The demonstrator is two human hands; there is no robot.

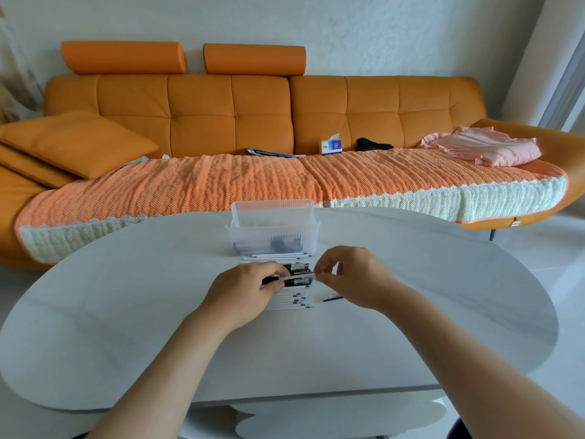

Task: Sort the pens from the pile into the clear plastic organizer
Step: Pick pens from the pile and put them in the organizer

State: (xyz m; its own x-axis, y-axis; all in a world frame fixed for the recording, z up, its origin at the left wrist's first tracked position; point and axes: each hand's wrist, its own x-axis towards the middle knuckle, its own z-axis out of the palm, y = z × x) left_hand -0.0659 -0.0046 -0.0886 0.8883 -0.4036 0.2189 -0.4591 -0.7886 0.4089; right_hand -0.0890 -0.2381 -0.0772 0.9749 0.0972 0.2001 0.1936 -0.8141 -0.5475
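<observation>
Left hand, right hand, seemingly pinched.

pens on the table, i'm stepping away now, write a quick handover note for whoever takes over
Left hand grips one end of a pen; right hand pinches its other end, just above the pile.
Organizer stands behind the pile; some pens seem to be inside already.
Left to do: the held pen, the pile, and a row of white pens in front of the organizer.
</observation>
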